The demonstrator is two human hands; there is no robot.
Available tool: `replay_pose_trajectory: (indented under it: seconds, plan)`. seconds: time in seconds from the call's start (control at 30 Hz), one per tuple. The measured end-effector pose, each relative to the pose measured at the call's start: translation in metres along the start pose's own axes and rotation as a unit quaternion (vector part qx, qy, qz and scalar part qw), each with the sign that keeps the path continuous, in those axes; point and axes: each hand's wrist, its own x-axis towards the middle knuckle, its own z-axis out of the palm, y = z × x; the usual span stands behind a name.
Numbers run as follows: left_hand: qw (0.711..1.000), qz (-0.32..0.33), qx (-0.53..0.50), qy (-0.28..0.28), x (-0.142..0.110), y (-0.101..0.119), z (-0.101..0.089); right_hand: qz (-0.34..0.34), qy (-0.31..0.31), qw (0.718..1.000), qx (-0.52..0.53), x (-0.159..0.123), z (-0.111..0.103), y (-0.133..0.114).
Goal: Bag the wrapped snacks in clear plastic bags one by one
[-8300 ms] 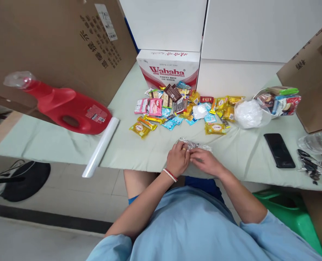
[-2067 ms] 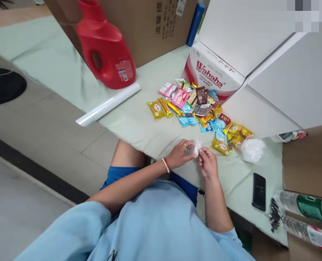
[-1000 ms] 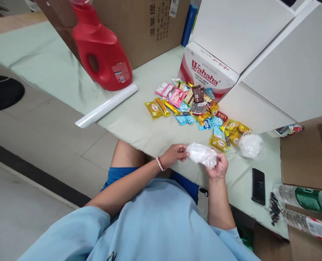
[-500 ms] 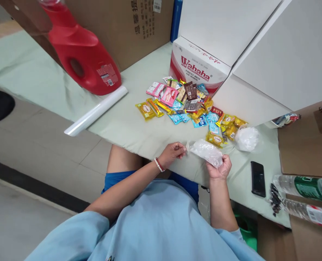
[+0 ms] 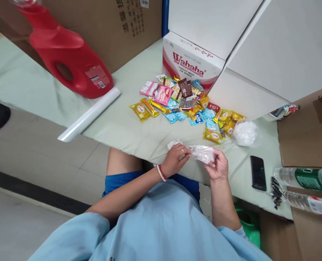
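A crumpled clear plastic bag (image 5: 202,153) stretches between my two hands above the table's front edge. My left hand (image 5: 176,158) is closed on the bag's left part, and some loose film sticks out beyond its fingers. The bag's right end is pinched in my right hand (image 5: 218,165), between thumb and fingers. Just behind the hands lies a yellow-wrapped snack (image 5: 212,136). Farther back spreads a pile of small packaged snacks (image 5: 186,103) in pink, brown, blue and yellow wrappers.
A red jug (image 5: 71,61) and a white roll (image 5: 90,114) are at the left. The Wahaba carton (image 5: 190,65) stands behind the snacks. At the right are a white plastic bundle (image 5: 245,133), a black phone (image 5: 258,173) and clear bottles (image 5: 305,183).
My left hand has moved along the bag toward my right hand, so loose film now shows past its fingers. The bag is more bunched up. The view has shifted slightly.
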Motion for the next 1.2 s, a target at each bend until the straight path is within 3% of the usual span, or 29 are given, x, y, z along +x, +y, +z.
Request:
replay_pose_trajectory:
  seconds: [0.1, 0.17, 0.27, 0.37, 0.43, 0.47, 0.57, 0.67, 0.73, 0.8, 0.87, 0.93, 0.97, 1.03, 1.07, 1.13, 1.2]
  plan:
    - [0.992, -0.082, -0.058, 0.082, -0.001, -0.007, -0.007, -0.052, 0.025, 0.997, -0.056, -0.001, 0.003, 0.006]
    - [0.979, -0.138, -0.075, 0.133, -0.002, -0.009, -0.017, -0.127, 0.033, 0.97, -0.206, -0.001, 0.007, 0.015]
    - [0.96, -0.189, -0.098, 0.183, -0.004, -0.008, -0.032, -0.224, -0.043, 0.858, -0.46, 0.003, 0.018, 0.039]
    - [0.948, -0.212, -0.117, 0.208, -0.009, -0.006, -0.042, -0.241, -0.139, 0.742, -0.61, 0.012, 0.033, 0.065]
    - [0.945, -0.216, -0.114, 0.219, -0.015, -0.007, -0.049, -0.228, -0.15, 0.695, -0.666, 0.019, 0.041, 0.075]
    - [0.944, -0.215, -0.109, 0.224, -0.019, -0.009, -0.053, -0.228, -0.144, 0.686, -0.675, 0.022, 0.043, 0.076]
    - [0.944, -0.212, -0.094, 0.235, -0.033, -0.018, -0.063, -0.296, -0.079, 0.701, -0.643, 0.032, 0.037, 0.057]
    - [0.94, -0.224, -0.092, 0.241, -0.044, -0.024, -0.067, -0.381, 0.056, 0.701, -0.6, 0.045, 0.017, 0.016]
    - [0.942, -0.228, -0.078, 0.235, -0.048, -0.023, -0.064, -0.386, 0.13, 0.7, -0.587, 0.053, 0.004, -0.009]
    - [0.95, -0.22, -0.046, 0.219, -0.047, -0.018, -0.059, -0.357, 0.167, 0.728, -0.561, 0.055, -0.001, -0.019]
    - [0.96, -0.196, -0.007, 0.198, -0.045, -0.013, -0.052, -0.292, 0.139, 0.807, -0.493, 0.047, 0.006, -0.01]
    - [0.971, -0.162, 0.023, 0.174, -0.042, -0.008, -0.046, -0.187, 0.025, 0.902, -0.389, 0.029, 0.023, 0.014]
    - [0.976, -0.144, 0.033, 0.16, -0.041, -0.006, -0.044, -0.126, -0.054, 0.931, -0.338, 0.019, 0.034, 0.028]
    - [0.983, -0.118, 0.039, 0.138, -0.04, -0.005, -0.042, -0.055, -0.165, 0.94, -0.295, 0.002, 0.053, 0.053]
    - [0.984, -0.115, 0.036, 0.135, -0.04, -0.006, -0.042, -0.04, -0.188, 0.936, -0.294, -0.003, 0.06, 0.061]
    - [0.978, -0.138, 0.01, 0.154, -0.04, -0.01, -0.044, -0.041, -0.167, 0.937, -0.303, -0.004, 0.067, 0.067]
    - [0.96, -0.191, -0.064, 0.193, -0.04, -0.016, -0.047, -0.046, -0.108, 0.951, -0.285, 0.002, 0.063, 0.061]
